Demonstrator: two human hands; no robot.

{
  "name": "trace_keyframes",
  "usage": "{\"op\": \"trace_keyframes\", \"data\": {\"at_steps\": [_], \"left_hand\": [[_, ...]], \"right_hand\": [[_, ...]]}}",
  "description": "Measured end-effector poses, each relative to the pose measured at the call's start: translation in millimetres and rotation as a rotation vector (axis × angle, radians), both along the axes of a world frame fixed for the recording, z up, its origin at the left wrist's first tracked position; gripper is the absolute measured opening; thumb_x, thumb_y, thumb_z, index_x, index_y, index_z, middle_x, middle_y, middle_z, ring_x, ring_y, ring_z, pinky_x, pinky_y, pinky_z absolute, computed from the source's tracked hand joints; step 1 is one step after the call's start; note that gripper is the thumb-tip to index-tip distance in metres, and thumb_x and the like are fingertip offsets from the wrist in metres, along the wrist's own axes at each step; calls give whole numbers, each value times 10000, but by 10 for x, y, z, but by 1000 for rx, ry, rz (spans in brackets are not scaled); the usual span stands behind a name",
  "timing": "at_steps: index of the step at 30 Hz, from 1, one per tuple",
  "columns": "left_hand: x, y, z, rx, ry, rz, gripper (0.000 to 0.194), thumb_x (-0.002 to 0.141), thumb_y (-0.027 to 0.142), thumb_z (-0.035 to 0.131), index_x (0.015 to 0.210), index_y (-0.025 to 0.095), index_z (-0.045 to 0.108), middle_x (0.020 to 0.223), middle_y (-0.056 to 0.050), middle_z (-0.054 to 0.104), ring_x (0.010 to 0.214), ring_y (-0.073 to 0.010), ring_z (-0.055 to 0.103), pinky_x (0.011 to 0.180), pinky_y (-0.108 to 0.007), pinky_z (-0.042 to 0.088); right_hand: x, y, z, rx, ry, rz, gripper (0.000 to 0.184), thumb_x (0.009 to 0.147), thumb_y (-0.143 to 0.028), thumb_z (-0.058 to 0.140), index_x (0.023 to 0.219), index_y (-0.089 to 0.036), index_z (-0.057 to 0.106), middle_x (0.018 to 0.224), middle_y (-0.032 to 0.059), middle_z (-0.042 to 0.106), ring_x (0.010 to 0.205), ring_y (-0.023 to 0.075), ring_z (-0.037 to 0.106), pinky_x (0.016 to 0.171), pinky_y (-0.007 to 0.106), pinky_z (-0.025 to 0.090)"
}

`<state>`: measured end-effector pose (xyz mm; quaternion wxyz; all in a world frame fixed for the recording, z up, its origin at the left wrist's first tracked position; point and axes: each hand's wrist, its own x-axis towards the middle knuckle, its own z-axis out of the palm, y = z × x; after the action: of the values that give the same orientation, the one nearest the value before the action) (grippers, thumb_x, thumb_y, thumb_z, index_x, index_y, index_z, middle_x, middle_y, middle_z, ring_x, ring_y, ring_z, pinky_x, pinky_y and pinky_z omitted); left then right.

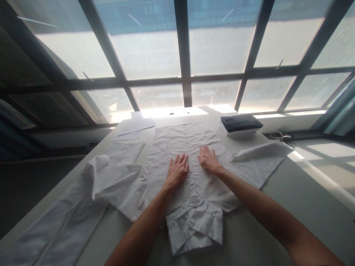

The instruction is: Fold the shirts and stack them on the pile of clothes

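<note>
A white garment that looks like a shirt (205, 188) lies spread on the white table (299, 207), its sleeves reaching out to both sides. Its hood or collar part (206, 225) is at the near end, and a seam or button strip runs down its middle. My left hand (178, 170) rests flat on the fabric just left of that strip, fingers stretched out. Just right of the strip, my right hand (208, 159) presses on the cloth with its fingers spread. Neither hand grips anything.
Another white folded cloth (55, 225) lies along the table's left side. White paper sheets (133, 127) are at the far left. A dark folded garment (240, 123) tops a white stack at the far right. Beyond the table stand large windows (155, 51) with dark frames.
</note>
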<state>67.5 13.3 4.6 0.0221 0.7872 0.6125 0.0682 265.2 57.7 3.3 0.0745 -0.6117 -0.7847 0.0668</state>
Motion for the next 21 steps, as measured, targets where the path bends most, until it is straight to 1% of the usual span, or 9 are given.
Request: {"op": "trace_keyframes", "data": {"at_steps": [2,3,5,7,9,12,15,17,21], "left_hand": [[-5,-2,-3,0,-3,-3,570,1064,370,281,1618,258,351,1685,-19,301,1570,-287,225,1257,-574,178],[-8,-3,-4,1,-3,-5,571,1065,369,277,1620,256,347,1683,-21,305,1569,-286,228,1257,-571,183],[-12,-8,-7,10,0,-9,569,1064,358,275,1619,260,348,1680,-17,312,1568,-280,233,1258,-562,185],[-14,-13,-10,21,8,-11,566,1060,344,283,1615,259,358,1679,-8,313,1567,-279,235,1261,-560,183],[-14,-18,-13,26,15,-11,568,1058,336,286,1613,247,362,1680,-3,307,1566,-280,238,1261,-563,190],[-10,-23,-13,24,18,-10,574,1055,333,289,1614,225,359,1680,-5,304,1564,-284,244,1260,-569,201],[-7,-31,-7,29,18,-7,574,1053,335,298,1611,224,368,1677,-6,312,1561,-287,251,1264,-569,198],[-5,-36,0,31,19,-6,570,1053,335,300,1609,233,372,1676,-4,314,1560,-287,254,1266,-564,196],[-1,-38,11,22,21,-5,571,1052,331,300,1611,231,369,1680,-9,307,1563,-288,244,1267,-564,193]], "right_hand": [[-248,-93,-5,12,58,204,627,1056,-359,284,1630,-105,275,1706,137,214,1587,235,132,1260,506,119],[-329,-113,-10,12,77,266,627,1055,-365,285,1630,-114,278,1703,128,233,1585,218,144,1263,487,120],[-377,-79,-19,6,90,292,639,1053,-392,291,1629,-117,282,1697,121,254,1580,208,165,1266,475,112],[-273,45,-22,0,82,224,666,1050,-434,298,1629,-107,279,1701,121,237,1579,218,169,1268,479,102],[-66,225,-22,-8,58,117,682,1051,-459,290,1631,-101,274,1708,119,206,1581,228,160,1268,477,102],[275,495,-27,-25,3,-75,678,1053,-439,278,1629,-81,276,1712,130,189,1580,244,163,1268,469,106],[484,666,-56,-15,-32,-223,678,1048,-427,274,1623,-67,290,1709,146,199,1574,253,179,1266,454,114],[528,714,-87,-4,-44,-264,680,1046,-431,265,1623,-72,295,1710,145,202,1574,251,179,1265,447,117],[526,725,-121,3,-57,-269,685,1046,-444,245,1628,-87,284,1713,136,199,1575,240,164,1263,444,111]]}}
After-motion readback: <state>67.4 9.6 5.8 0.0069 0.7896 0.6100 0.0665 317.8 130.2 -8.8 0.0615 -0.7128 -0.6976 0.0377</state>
